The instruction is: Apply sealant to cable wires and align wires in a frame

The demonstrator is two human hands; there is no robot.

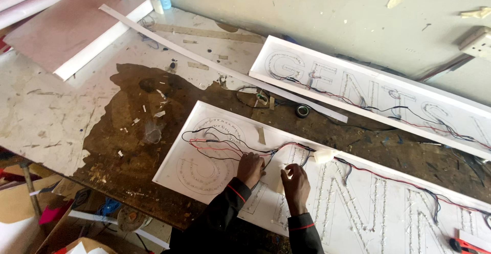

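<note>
A long white sign panel (179,154) with letter outlines made of small lights lies on the workbench in front of me. Red and black wires (215,142) run across it to a small white connector block (324,155). My left hand (250,168) rests closed on the panel, pressing on the wires. My right hand (295,181) is beside it, fingertips pinching a small piece of pale tape (281,184) or paper against the panel.
A second lettered white panel (368,88) leans by the wall at the back right. A roll of black tape (303,111) lies between the panels. A long white strip (204,60), a pink-topped board (66,29) and a wall socket (476,42) are around. Cardboard boxes (61,223) sit below the bench.
</note>
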